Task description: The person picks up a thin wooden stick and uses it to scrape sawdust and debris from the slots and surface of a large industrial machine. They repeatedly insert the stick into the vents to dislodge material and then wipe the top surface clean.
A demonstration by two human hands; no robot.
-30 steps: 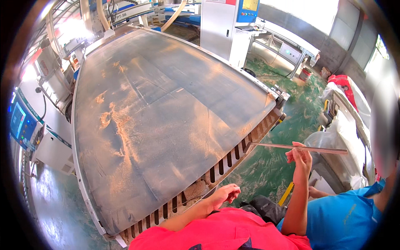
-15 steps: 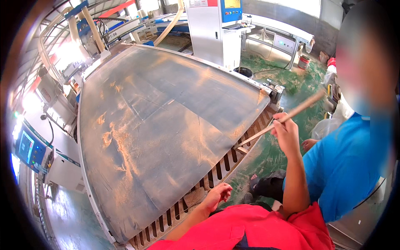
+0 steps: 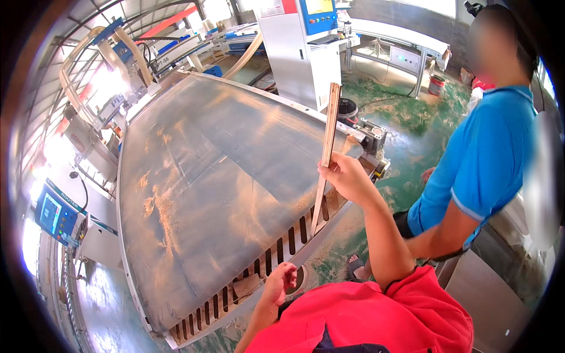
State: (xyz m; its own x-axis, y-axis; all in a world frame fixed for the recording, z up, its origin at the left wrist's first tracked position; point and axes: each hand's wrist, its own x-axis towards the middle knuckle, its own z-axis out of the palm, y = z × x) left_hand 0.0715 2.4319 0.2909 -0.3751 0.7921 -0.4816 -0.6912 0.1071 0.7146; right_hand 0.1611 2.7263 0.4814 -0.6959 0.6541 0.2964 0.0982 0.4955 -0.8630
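A long, thin wooden strip (image 3: 329, 126) is held nearly upright in my right hand (image 3: 352, 179), the fingers closed around its middle. Its lower end reaches down to the slotted front edge (image 3: 291, 240) of a large dark machine bed (image 3: 235, 159); whether it touches there I cannot tell. My left hand (image 3: 279, 283) hovers by that same edge, fingers loosely curled in, and no object shows in it. Sawdust (image 3: 168, 220) lies scattered in tan streaks over the bed.
A person in a blue shirt (image 3: 488, 153) stands close on my right. Behind the bed rises a white control cabinet (image 3: 294, 53), with a black bucket (image 3: 348, 109) beside it. A control screen (image 3: 50, 212) stands at left. The floor (image 3: 406, 117) is green and dusty.
My right hand has moved left, and the strip has swung from a slant to nearly upright. My left hand has shifted slightly left and down. The person in blue has moved back.
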